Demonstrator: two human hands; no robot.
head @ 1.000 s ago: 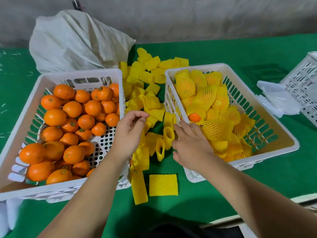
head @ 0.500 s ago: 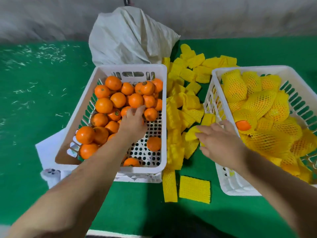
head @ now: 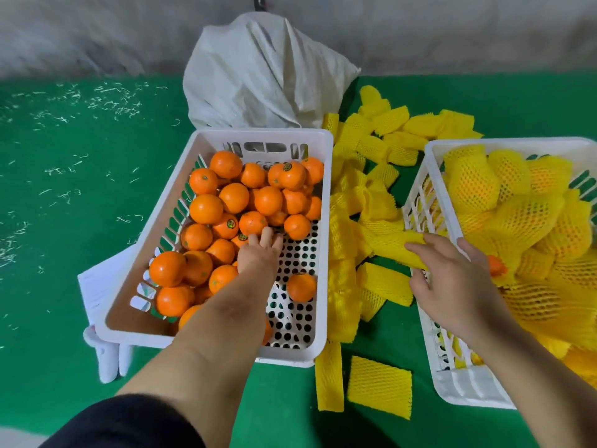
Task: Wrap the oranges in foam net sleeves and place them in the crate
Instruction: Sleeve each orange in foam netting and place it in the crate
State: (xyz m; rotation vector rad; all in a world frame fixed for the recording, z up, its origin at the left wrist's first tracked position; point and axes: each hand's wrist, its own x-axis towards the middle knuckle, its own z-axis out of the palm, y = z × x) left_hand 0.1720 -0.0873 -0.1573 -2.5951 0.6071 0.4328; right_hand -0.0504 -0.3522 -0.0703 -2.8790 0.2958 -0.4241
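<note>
Bare oranges (head: 232, 198) fill the far and left part of the white crate on the left (head: 265, 134). One orange (head: 302, 287) lies alone on its perforated floor. My left hand (head: 260, 250) reaches into this crate, fingers straight, their tips touching an orange (head: 253, 221) in the pile. Between the crates lies a heap of loose yellow foam net sleeves (head: 365, 189). My right hand (head: 452, 276) hovers over the left wall of the white crate on the right (head: 484, 142), and its straight fingers rest on one sleeve (head: 391, 245). That crate holds several sleeved oranges (head: 517, 205).
A white woven sack (head: 265, 76) stands behind the left crate. A flat sleeve (head: 379, 386) and a long strip (head: 329, 376) lie on the green floor at the front. White folded material (head: 97, 292) sticks out under the left crate's left side.
My left hand has gone from the sleeve heap into the orange crate and reached deeper to the pile. My right hand stays on a sleeve beside the right crate. The view has swung left.
</note>
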